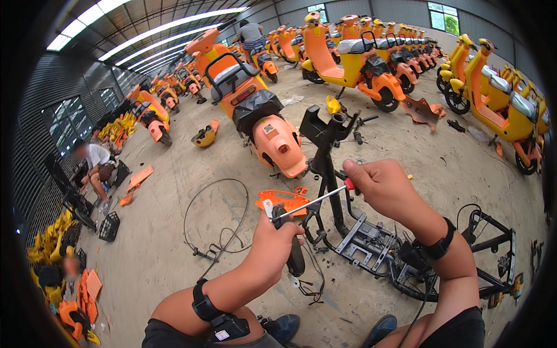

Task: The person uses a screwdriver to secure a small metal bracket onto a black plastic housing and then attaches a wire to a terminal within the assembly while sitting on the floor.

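Note:
My right hand (380, 184) is closed around the red handle of a screwdriver (312, 202). The screwdriver's long metal shaft slants down to the left, its tip at a dark elongated part (296, 259). My left hand (268, 242) grips this part, with its fingers wrapped round it and partly hidden. The part has a pale metal piece at its upper end; its exact kind I cannot make out. Just beyond and right of my hands stands the black tubular scooter frame (332, 174), with a metal rack (361, 243) low on it.
A long black cable (246, 200) loops on the floor, beside an orange plastic panel (284, 201). An orange scooter (278, 145) stands ahead, with rows of others behind. Seated at the left is a person (96, 159). A black crate (109, 226) and loose yellow panels lie nearby.

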The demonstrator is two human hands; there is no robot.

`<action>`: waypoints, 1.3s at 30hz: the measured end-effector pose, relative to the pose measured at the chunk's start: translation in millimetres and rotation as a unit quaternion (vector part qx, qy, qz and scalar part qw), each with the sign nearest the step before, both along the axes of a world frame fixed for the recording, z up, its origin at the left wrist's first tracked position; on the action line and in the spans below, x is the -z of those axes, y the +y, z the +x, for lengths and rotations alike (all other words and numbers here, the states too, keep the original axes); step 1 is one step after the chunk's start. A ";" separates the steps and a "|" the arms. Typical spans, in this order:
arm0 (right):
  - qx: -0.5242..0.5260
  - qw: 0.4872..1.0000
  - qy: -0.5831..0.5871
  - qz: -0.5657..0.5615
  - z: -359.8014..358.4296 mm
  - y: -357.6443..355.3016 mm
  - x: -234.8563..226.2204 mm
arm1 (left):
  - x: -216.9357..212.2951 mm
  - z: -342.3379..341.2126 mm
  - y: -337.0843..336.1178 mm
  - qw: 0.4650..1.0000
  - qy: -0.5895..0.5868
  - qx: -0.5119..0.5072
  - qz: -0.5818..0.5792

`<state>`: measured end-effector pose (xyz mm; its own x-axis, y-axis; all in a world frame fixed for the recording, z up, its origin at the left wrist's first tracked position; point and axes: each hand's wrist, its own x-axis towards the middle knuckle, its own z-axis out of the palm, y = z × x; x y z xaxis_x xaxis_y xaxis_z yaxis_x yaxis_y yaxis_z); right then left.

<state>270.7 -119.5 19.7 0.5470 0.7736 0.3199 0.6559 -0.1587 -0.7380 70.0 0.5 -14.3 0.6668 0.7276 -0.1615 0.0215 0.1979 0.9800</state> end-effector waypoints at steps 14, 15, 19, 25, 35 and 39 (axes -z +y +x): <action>-0.102 0.970 0.086 0.204 -3.0 6.8 5.5 | 4.6 9.9 6.7 1.000 0.019 0.009 -0.019; -0.101 0.974 0.085 0.186 -4.0 4.4 5.2 | 4.7 9.6 6.7 1.000 0.019 0.005 -0.023; -0.079 0.990 0.037 0.110 -8.1 -8.4 3.8 | 4.8 1.8 8.7 0.999 0.028 0.013 -0.033; -0.030 0.995 0.090 0.003 -32.3 -24.4 15.1 | -1.9 -24.5 11.1 0.998 0.023 0.059 -0.004; 0.041 0.997 0.066 0.018 -77.4 -39.1 8.4 | -11.5 -40.2 17.3 0.989 0.044 0.026 0.139; 0.032 0.993 0.010 0.113 -87.5 -47.3 -12.9 | -23.2 -24.9 12.0 0.992 0.024 0.006 0.123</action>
<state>183.2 -166.8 32.7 0.6016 0.6459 0.4700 0.6341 -0.0284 -0.7727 45.1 12.5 9.0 0.6715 0.7409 -0.0116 0.0709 -0.0486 0.9963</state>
